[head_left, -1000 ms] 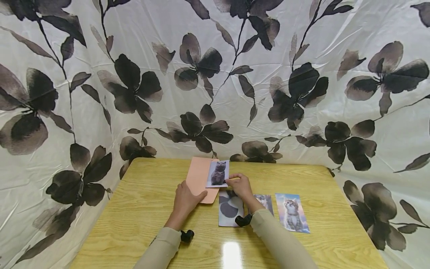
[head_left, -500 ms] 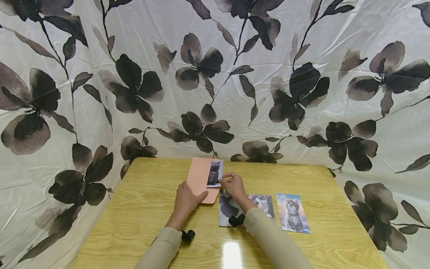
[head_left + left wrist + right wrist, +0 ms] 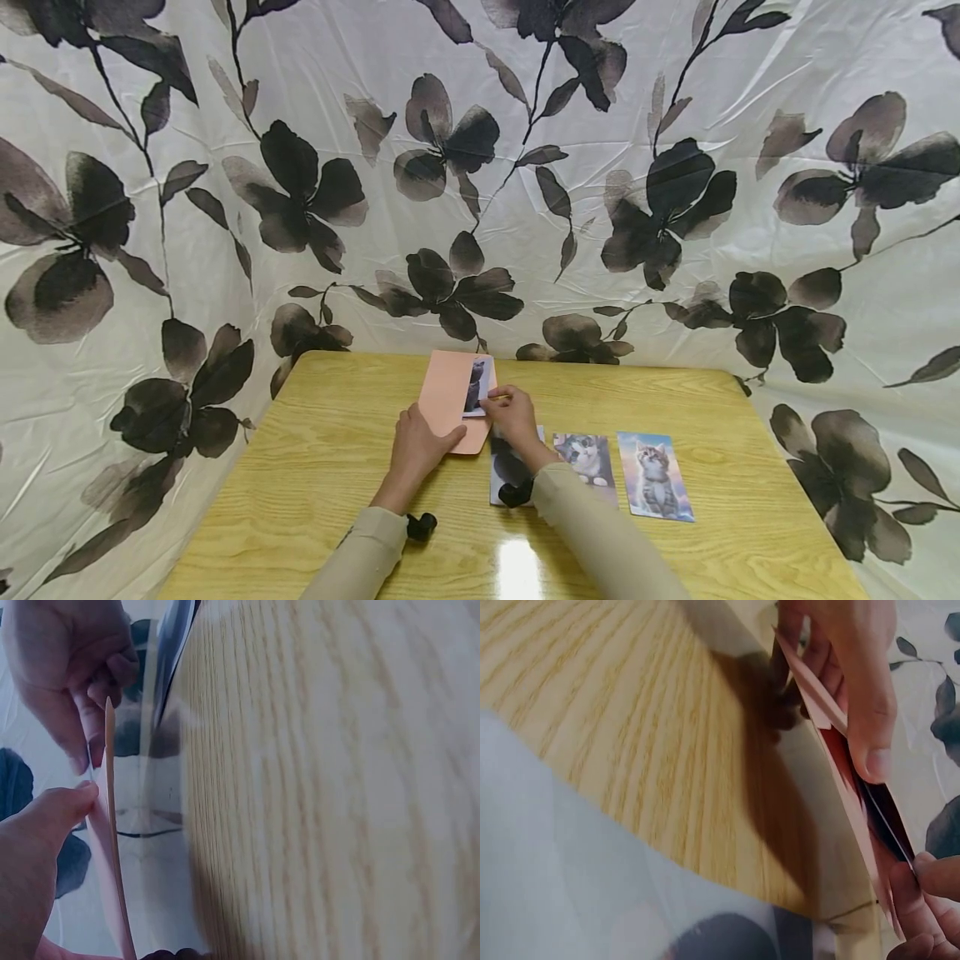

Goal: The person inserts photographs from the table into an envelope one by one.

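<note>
My left hand (image 3: 420,442) grips the lower left of a pink envelope (image 3: 442,387), held up off the wooden table, thumb on its near face. A picture card of a dark grey cat (image 3: 477,387) stands partly inside the envelope, the cat's left part covered by the pink paper. At the card's right edge my right hand (image 3: 513,421) pinches it between thumb and fingers. In the right wrist view the envelope (image 3: 817,694) gapes around the card's thin edge, and the left thumb (image 3: 877,761) lies close to that opening.
Below the right hand lies a pale card with dark grey shapes (image 3: 506,467), partly hidden by the wrist. Beside it are a grey-and-white kitten card (image 3: 588,458) and a tabby kitten card (image 3: 655,479). A flowered cloth (image 3: 555,225) hangs behind the table (image 3: 315,467).
My right hand has moved left with the cat card, which has slid deeper into the envelope. The grey-and-white kitten card shows more now. My left hand has stayed in place.
</note>
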Demonstrator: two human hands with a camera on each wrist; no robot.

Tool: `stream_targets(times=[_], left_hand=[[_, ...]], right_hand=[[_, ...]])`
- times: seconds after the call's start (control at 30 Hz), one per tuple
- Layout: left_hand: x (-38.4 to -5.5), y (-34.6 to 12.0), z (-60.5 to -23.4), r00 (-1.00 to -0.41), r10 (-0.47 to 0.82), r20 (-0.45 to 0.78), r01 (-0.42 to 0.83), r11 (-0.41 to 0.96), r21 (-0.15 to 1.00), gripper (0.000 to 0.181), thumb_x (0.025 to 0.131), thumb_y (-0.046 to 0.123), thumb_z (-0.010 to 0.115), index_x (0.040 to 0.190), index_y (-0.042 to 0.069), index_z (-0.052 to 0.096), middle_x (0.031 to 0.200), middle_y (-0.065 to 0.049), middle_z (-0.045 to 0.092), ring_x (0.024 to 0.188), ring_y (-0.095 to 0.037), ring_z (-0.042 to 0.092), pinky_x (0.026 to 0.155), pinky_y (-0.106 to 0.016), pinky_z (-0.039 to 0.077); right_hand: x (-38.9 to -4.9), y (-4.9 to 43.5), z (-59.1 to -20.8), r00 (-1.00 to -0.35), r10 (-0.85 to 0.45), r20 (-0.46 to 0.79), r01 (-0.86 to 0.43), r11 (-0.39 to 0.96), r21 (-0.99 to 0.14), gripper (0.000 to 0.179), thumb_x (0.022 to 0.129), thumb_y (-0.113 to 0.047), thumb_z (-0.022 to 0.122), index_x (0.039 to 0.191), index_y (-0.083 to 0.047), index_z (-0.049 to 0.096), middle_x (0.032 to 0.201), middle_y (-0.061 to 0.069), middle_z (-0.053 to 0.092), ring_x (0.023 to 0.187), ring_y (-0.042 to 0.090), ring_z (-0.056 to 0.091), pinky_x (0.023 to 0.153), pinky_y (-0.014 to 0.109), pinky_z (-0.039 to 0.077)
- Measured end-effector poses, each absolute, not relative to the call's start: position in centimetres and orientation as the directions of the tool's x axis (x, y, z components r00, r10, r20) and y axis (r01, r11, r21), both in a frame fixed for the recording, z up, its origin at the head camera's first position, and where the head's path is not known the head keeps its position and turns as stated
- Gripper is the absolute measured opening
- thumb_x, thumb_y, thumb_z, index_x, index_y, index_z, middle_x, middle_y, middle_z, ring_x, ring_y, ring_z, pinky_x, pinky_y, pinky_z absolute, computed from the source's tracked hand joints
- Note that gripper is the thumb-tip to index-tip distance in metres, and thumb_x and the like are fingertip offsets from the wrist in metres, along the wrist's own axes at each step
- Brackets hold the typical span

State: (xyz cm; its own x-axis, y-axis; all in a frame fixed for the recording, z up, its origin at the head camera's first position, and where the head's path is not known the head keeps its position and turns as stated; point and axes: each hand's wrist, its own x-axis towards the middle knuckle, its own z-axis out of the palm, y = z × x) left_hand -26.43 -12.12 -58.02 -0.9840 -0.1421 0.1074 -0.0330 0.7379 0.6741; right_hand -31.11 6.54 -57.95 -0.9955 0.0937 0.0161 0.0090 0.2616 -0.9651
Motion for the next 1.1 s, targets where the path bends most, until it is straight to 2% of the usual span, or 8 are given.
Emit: stream_targets(times=[0.13,0.43,0.7,0.9,1.1], left_hand=[[-26.5,-12.1,-58.0,-0.984,-0.139,0.112,-0.027,0.737,0.675,0.103,0.084,0.052,0.088,0.145,-0.017,0.044,0.133,-0.036,0.054,0.119,-0.048,0.057,0.102,-0.059,0.05],[-26.4,-11.9,-58.1,-0.982,-0.136,0.134,-0.011,0.738,0.675,0.101,0.083,0.052,0.089,0.143,-0.017,0.046,0.13,-0.035,0.055,0.115,-0.047,0.058,0.098,-0.058,0.051],[-26.4,-11.9,-58.3,-0.981,-0.135,0.136,-0.008,0.739,0.674,0.101,0.084,0.051,0.089,0.144,-0.017,0.046,0.132,-0.035,0.055,0.116,-0.047,0.058,0.098,-0.058,0.051],[-26.3,-11.8,-58.2,-0.979,-0.143,0.146,-0.006,0.734,0.679,0.097,0.083,0.05,0.09,0.14,-0.016,0.048,0.127,-0.033,0.056,0.112,-0.046,0.059,0.095,-0.058,0.052],[-26.2,-11.7,-58.2,-0.978,-0.143,0.153,-0.003,0.742,0.671,0.094,0.084,0.05,0.09,0.138,-0.015,0.049,0.124,-0.032,0.057,0.108,-0.045,0.059,0.092,-0.057,0.052]], right_hand=[[-31.1,5.9,-57.9,-0.994,0.108,-0.005,0.033,0.265,-0.964,0.017,0.095,-0.01,0.082,0.106,0.001,0.075,0.079,0.005,0.071,0.061,0.009,0.057,0.053,0.023,0.045],[-31.2,4.8,-58.4,-0.99,0.134,0.035,0.014,0.348,-0.937,0.015,0.095,-0.012,0.083,0.104,-0.003,0.077,0.083,0.006,0.076,0.069,0.01,0.065,0.058,0.022,0.048],[-31.1,4.3,-58.2,-0.987,0.149,0.054,0.015,0.429,-0.903,0.013,0.096,-0.016,0.083,0.103,-0.006,0.081,0.086,0.003,0.078,0.075,0.013,0.069,0.064,0.028,0.053],[-30.8,4.1,-57.4,-0.986,0.161,0.04,0.041,0.465,-0.884,0.012,0.095,-0.019,0.084,0.1,-0.009,0.082,0.086,0.002,0.079,0.076,0.014,0.071,0.068,0.031,0.055],[-30.7,4.0,-57.3,-0.99,0.137,0.037,0.034,0.479,-0.877,0.011,0.094,-0.021,0.085,0.098,-0.011,0.085,0.082,0.0,0.077,0.071,0.013,0.068,0.065,0.03,0.053]])
